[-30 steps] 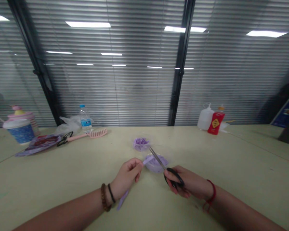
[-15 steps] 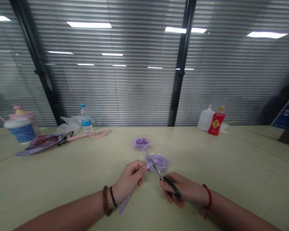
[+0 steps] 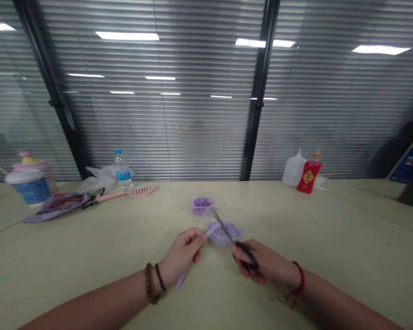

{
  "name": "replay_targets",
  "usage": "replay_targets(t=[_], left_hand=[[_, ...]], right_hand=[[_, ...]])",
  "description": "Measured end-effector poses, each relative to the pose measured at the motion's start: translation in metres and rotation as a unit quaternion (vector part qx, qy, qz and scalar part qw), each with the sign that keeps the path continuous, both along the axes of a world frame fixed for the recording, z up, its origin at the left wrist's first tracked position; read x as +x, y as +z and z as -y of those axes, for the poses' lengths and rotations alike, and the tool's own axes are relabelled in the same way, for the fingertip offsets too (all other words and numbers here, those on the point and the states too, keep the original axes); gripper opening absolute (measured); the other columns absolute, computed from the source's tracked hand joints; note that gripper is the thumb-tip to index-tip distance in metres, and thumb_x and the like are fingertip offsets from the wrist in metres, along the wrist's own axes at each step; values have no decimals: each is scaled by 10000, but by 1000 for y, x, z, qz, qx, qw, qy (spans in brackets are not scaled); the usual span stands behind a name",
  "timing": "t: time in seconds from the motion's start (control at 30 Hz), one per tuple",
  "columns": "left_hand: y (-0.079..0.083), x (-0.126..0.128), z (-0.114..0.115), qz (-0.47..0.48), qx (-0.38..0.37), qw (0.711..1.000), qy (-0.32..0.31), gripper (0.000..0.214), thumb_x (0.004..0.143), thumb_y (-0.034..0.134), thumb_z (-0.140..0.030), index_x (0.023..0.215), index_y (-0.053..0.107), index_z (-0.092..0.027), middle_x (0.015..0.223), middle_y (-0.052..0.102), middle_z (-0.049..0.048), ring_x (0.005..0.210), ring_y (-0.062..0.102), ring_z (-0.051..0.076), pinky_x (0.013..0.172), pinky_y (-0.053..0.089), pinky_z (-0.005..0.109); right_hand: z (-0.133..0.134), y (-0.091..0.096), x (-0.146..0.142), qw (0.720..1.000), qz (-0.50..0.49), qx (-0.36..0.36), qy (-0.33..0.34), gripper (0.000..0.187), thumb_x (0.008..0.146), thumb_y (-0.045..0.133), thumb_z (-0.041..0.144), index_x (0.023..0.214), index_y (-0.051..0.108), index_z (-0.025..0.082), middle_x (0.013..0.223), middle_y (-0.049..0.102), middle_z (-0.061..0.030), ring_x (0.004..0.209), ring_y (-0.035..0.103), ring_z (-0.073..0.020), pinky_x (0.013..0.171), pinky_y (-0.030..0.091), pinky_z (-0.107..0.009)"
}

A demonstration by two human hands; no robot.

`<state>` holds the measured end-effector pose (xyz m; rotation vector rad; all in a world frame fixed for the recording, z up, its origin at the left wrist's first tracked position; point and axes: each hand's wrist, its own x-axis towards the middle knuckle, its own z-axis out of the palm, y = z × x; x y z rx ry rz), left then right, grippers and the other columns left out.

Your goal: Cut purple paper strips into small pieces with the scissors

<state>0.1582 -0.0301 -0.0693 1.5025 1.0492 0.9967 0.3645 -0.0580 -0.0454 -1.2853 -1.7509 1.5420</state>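
Note:
My left hand (image 3: 184,252) pinches a thin lilac paper strip (image 3: 209,230) whose ends stick out on both sides of the fingers. My right hand (image 3: 249,261) grips black-handled scissors (image 3: 245,253), with the steel blades (image 3: 222,227) pointing up and left, close to the strip's upper end. Under the blades sits a clear bowl of purple shreds (image 3: 223,233). Just beyond it lies a smaller clear cup of purple shreds (image 3: 202,206). My fingers hide the strip's middle.
A pale green table runs across the view, with slatted blinds behind. Along its far edge are a water bottle (image 3: 122,172), a pink comb (image 3: 141,190), a blue cup (image 3: 29,190), a purple packet (image 3: 57,213), a white squeeze bottle (image 3: 293,168) and a red bottle (image 3: 309,177).
Both hands have shifted slightly. The scissors have swung up and now point further over the bowl, and the strip's lower end has moved closer to my left wrist.

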Motion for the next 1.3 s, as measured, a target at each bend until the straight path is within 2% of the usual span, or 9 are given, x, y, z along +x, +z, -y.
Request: replay_targets(t=[0.13, 0.33, 0.53, 0.73, 1.03, 1.2, 1.3], left_hand=[[-1, 0, -1, -2, 5, 1000, 13, 291, 745, 495, -427, 666, 464, -148, 453, 400, -65, 372, 340, 58, 398, 253, 181], [5, 0, 1, 32, 42, 998, 41, 309, 768, 479, -440, 645, 430, -160, 463, 403, -62, 403, 353, 66, 429, 281, 186], [6, 1, 3, 9, 27, 1000, 14, 292, 751, 494, -429, 668, 460, -152, 454, 401, -64, 387, 341, 64, 415, 265, 183], [4, 4, 6, -5, 23, 999, -21, 300, 744, 497, -439, 663, 460, -152, 446, 383, -69, 377, 326, 61, 403, 260, 180], [3, 3, 6, -4, 27, 999, -25, 297, 748, 501, -438, 677, 461, -153, 450, 383, -70, 381, 327, 60, 401, 260, 178], [4, 3, 5, 2, 1, 1000, -6, 288, 726, 513, -433, 680, 476, -151, 462, 399, -67, 372, 347, 58, 392, 269, 174], [2, 2, 2, 4, -13, 1000, 12, 285, 714, 514, -431, 677, 486, -150, 456, 401, -68, 360, 344, 55, 380, 249, 170]], right_hand=[[-2, -1, 2, 1000, -11, -8, 3, 532, 672, 505, 655, 598, 441, 132, 466, 465, 33, 259, 311, -7, 245, 179, -125], [1, 2, 5, 999, -14, -29, 30, 581, 696, 437, 688, 620, 481, 114, 481, 502, 2, 291, 400, -34, 266, 257, -123], [5, 5, 0, 997, -7, -25, 77, 561, 667, 496, 667, 592, 483, 112, 482, 498, 5, 301, 410, -33, 275, 284, -121], [4, 2, -3, 997, 5, -22, 68, 566, 674, 489, 666, 569, 480, 109, 475, 486, 3, 300, 411, -35, 269, 281, -120], [5, 3, -4, 998, 7, -27, 55, 581, 666, 485, 680, 568, 483, 108, 481, 501, -10, 296, 417, -35, 269, 286, -117], [3, 1, -2, 999, -19, -33, 26, 591, 669, 460, 699, 586, 483, 115, 451, 477, 11, 284, 396, -35, 266, 271, -123], [0, -1, 1, 999, -34, -21, 7, 578, 687, 455, 687, 578, 472, 119, 447, 462, 22, 267, 342, -19, 256, 219, -125]])
